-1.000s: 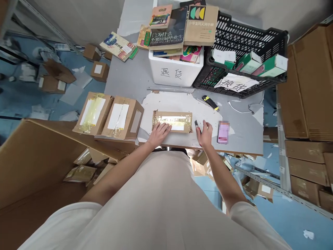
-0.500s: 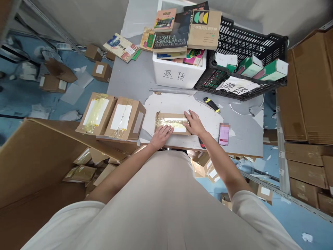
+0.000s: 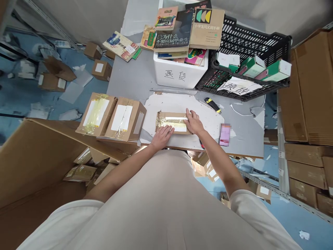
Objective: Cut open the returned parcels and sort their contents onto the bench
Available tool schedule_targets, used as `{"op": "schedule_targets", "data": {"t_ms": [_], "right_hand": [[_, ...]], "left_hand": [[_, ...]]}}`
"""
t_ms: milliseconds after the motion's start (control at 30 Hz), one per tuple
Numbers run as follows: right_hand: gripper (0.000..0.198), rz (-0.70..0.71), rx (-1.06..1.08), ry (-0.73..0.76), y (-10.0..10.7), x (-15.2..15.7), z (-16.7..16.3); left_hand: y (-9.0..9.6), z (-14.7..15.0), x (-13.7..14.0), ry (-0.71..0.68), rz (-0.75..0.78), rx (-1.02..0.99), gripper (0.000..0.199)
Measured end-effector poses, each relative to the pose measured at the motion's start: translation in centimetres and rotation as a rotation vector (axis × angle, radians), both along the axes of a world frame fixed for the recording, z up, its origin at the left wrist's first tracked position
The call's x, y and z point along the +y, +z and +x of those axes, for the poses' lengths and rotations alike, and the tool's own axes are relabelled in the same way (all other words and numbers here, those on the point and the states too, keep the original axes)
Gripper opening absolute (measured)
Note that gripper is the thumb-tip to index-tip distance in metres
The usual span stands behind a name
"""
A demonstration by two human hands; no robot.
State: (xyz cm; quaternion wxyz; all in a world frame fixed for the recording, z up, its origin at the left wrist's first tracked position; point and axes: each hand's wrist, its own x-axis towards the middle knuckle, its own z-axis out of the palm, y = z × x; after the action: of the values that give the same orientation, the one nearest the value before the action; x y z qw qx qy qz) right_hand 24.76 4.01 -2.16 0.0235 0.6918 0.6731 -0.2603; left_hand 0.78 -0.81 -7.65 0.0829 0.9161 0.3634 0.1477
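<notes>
Taped parcel (image 3: pixel 173 120): you're steadying it, left hand (image 3: pixel 161 136), right hand (image 3: pixel 194 123) resting, fingers loosely spread; next move probably needing firmer hold.

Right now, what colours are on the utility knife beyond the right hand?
Utility knife: black and yellow, clearest in the head view.

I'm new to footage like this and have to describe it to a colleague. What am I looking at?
There's no machine: these are a person's own bare hands. One head-worn camera, looking forward and down, takes every picture.

On the table, the left hand rests on the near side of a small taped carton, the right hand on its right end. Neither visibly lifts it.

Two larger boxes stand to the left; a yellow-and-black cutter and a phone lie to the right. Behind are a white bin piled with books and a black crate.
</notes>
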Motion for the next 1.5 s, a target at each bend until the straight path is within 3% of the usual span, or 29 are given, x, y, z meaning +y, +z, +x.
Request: {"op": "schedule_targets", "data": {"t_ms": [133,300,500,733,867,933,1067,1200,1400,1500], "right_hand": [[0.065,0.074,-0.058,0.049,-0.1,-0.1,0.1],[0.080,0.148,-0.154,0.277,0.5,0.3,0.9],[0.051,0.250,-0.180,0.521,1.3,0.5,0.9],[0.037,0.132,-0.159,0.304,2.7,4.9,1.8],[0.040,0.236,-0.101,0.097,2.0,6.7,1.5],[0.038,0.335,-0.079,0.070,1.6,6.3,1.1],[0.039,0.492,-0.044,0.223,1.9,3.6,0.8],[0.038,0.535,-0.001,0.339,3.1,-0.1,1.3],[0.037,0.374,0.011,0.522,3.4,-3.8,0.2],[0.048,0.316,-0.047,0.479,2.7,-4.0,-0.4]], "left_hand": [[0.2,0.2,0.2,0.002,-0.068,-0.005,0.047],[0.6,0.4,0.5,-0.008,-0.108,0.013,0.050],[0.8,0.4,0.5,0.009,-0.105,0.031,0.049],[1.0,0.3,-0.1,-0.020,-0.095,0.060,0.047],[1.6,0.4,0.1,0.000,-0.123,0.034,0.050],[2.1,0.3,0.3,0.002,-0.145,0.000,0.051],[3.8,-0.1,1.3,0.048,-0.179,-0.067,0.057],[6.1,-1.6,4.3,0.021,-0.194,0.005,0.085],[7.1,-4.3,9.2,-0.127,-0.223,0.212,0.121],[6.9,-4.8,10.3,-0.150,-0.246,0.256,0.132]]}}
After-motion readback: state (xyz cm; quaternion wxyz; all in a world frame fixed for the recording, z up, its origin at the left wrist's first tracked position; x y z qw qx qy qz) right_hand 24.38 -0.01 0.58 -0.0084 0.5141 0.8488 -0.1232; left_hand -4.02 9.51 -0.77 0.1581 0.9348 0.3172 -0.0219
